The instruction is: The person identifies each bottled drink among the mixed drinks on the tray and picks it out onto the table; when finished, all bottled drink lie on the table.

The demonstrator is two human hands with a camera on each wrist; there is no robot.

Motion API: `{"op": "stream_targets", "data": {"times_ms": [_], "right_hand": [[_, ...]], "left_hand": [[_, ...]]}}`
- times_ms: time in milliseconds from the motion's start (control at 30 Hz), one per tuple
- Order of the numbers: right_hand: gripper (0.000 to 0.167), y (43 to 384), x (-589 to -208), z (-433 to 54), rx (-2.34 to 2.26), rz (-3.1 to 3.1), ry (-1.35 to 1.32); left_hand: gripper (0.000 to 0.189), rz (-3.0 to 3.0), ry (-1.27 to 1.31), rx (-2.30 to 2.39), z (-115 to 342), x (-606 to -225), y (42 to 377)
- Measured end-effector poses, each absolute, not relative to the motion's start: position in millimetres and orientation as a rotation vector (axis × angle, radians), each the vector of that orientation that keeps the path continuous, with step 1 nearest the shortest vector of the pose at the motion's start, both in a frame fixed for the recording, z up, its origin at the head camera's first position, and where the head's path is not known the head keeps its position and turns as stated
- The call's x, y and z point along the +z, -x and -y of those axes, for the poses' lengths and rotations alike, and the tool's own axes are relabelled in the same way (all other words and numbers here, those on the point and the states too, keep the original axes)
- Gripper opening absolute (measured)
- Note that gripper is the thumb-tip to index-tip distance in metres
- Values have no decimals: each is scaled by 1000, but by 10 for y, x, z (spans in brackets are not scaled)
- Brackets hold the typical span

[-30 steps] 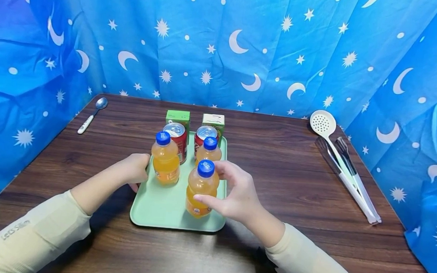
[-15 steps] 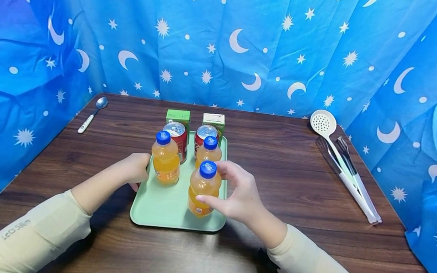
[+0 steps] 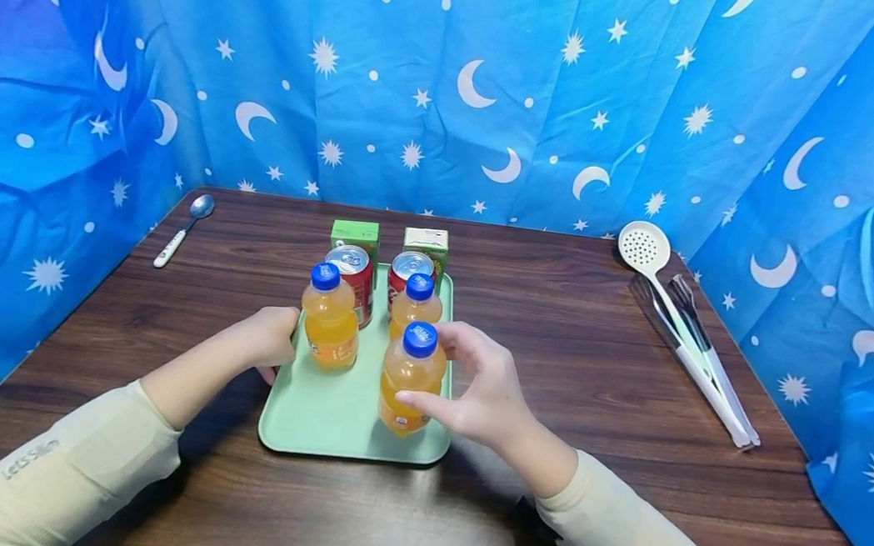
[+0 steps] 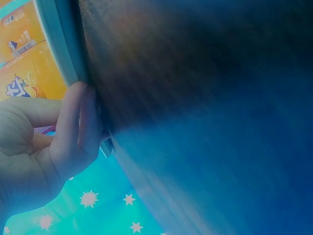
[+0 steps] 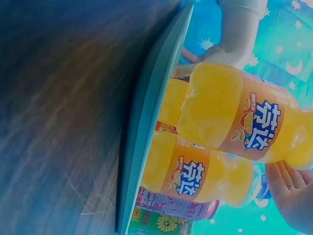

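Note:
My right hand [image 3: 479, 384] holds an orange soda bottle [image 3: 409, 388] with a blue cap, thumb on the near side and fingers behind. The bottle is upright over the front right part of the light green tray [image 3: 315, 424]; its base shows close to the tray in the right wrist view. My left hand [image 3: 273, 338] grips the tray's left rim, fingertips at the edge in the left wrist view. Two more orange soda bottles stand on the tray, one at left [image 3: 332, 329] and one at right [image 3: 405, 309], partly hidden by the held bottle.
Behind the bottles stand two red drink cans [image 3: 361, 285] and two green drink cartons [image 3: 357, 233]. A spoon [image 3: 176, 244] lies at the table's back left. At right lie a white slotted skimmer [image 3: 645, 248] and wrapped forks [image 3: 709, 373]. A blue starry curtain [image 3: 448, 98] encloses the table.
My right hand and the soda bottle in it have shifted slightly to the right, toward the tray's right rim. My left hand stays on the tray.

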State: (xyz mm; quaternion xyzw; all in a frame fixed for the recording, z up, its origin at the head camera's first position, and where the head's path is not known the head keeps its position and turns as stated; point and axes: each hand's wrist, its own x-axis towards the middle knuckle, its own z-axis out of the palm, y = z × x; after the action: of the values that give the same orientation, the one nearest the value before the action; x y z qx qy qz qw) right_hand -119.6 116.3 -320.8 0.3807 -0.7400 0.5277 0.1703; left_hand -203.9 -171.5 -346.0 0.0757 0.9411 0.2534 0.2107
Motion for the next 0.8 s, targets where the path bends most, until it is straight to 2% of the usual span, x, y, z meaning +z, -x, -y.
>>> {"op": "stream_targets", "data": {"times_ms": [800], "right_hand": [[57, 1221, -3226, -1272, 1507, 2098, -1076]], "left_hand": [[21, -2606, -194, 703, 1699, -3446, 2030]]}}
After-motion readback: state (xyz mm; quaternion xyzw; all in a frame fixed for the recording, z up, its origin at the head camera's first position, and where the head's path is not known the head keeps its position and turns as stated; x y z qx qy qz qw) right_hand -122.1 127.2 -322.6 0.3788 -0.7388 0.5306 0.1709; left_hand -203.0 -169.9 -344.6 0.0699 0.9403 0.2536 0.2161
